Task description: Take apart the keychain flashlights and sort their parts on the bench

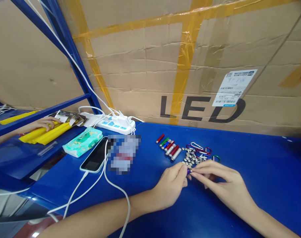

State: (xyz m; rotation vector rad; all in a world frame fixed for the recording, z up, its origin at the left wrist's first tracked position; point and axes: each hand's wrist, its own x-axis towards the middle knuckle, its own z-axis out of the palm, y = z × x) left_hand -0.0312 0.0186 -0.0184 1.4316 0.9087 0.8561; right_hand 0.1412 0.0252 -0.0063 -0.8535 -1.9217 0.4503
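My left hand (170, 185) is closed around a small purple flashlight-like tube (189, 172), and only its end shows past the thumb. Thumb and fingers of my right hand (222, 180) pinch together at that end; whatever they hold is too small to make out. Just beyond both hands lies a loose pile of silver button cells (189, 158). Carabiner clips (197, 146) in several colours rest against the pile. To its left, several small metal tubes (169, 148) in red, green, blue and silver lie side by side.
A phone (94, 155) on a white cable, a tissue pack (83, 142) and a power strip (115, 124) sit on the blue table (264, 172). Cable crosses my left forearm. Behind stands a large cardboard box (140, 66). Another person's hand (47, 122) touches yellow strips at left.
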